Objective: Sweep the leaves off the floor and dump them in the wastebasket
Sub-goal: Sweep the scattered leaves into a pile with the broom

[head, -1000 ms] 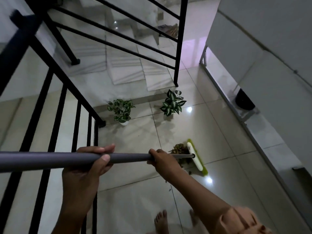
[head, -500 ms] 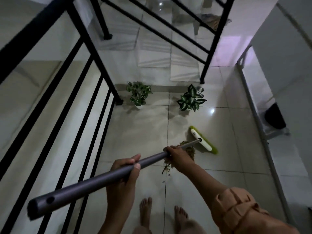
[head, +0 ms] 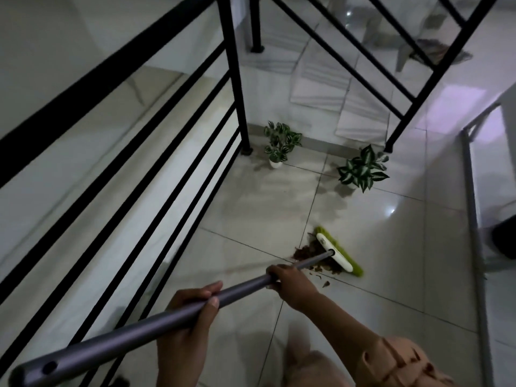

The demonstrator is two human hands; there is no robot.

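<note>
Down on the pale tile floor (head: 251, 213), both hands hold a long grey broom (head: 156, 321). The left hand (head: 187, 311) is wrapped tight around the stick near its top end. The right hand (head: 291, 283) is closed around the stick lower down, close to the green brush head (head: 339, 251). A small brown pile of leaves (head: 310, 251) sits right against the brush, with a few bits loose beside it. Two little potted plants (head: 282, 143) stand farther away by the black railing (head: 234, 74).

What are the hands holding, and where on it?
Both grip the broom by its grey handle: left hand nearer the top end, right hand lower, toward the head.
</note>
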